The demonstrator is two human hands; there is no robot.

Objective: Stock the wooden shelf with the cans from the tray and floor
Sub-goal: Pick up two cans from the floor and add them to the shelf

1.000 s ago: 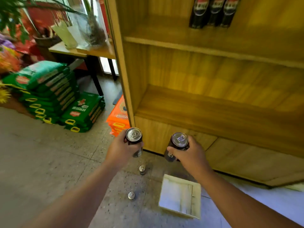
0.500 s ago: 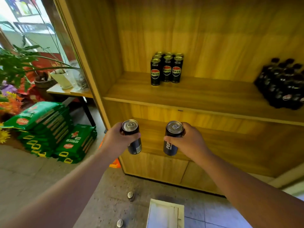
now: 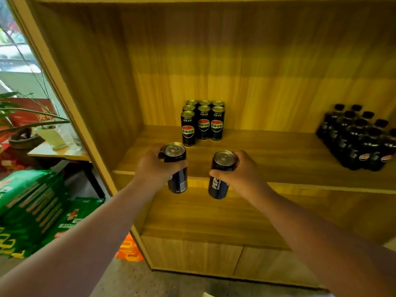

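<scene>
Fingers [image 3: 180, 165] of each hand are wrapping a can, left can [image 3: 176, 168] and right can [image 3: 221, 175] hovering before the shelf [image 3: 267, 155], joining the stocked cans [image 3: 202, 122], so stocking looks partly done.

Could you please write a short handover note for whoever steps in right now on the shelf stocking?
Left hand: closed around a dark can, upright, held in the air in front of the shelf edge.
Right hand: closed around a second can, upright, also in the air and not yet set down.
Done: a block of cans already stands upright toward the back of the wooden shelf, left of a cluster of dark bottles.
Left: set both held cans down, probably beside the block. The tray and floor cans are out of view now, so I cannot tell how many are left.
</scene>
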